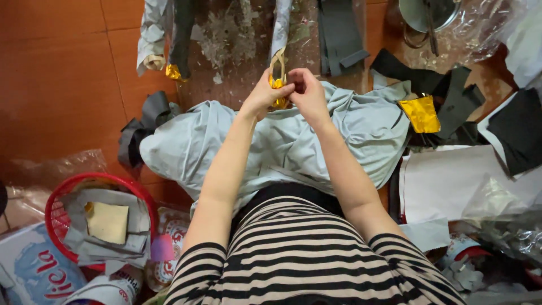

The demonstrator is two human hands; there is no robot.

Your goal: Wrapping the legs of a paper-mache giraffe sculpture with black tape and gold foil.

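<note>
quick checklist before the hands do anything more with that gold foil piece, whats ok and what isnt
1. Left hand grips the gold foil piece: ok.
2. Right hand on the piece too: ok, its fingers pinch beside it.
3. Beige loop above the foil intact: cannot tell, partly hidden.
4. Grey cloth lies under the hands: ok.
5. Spare gold foil sheet close to the right hand: ok.
6. Red basket upright by the left arm: ok.
</note>
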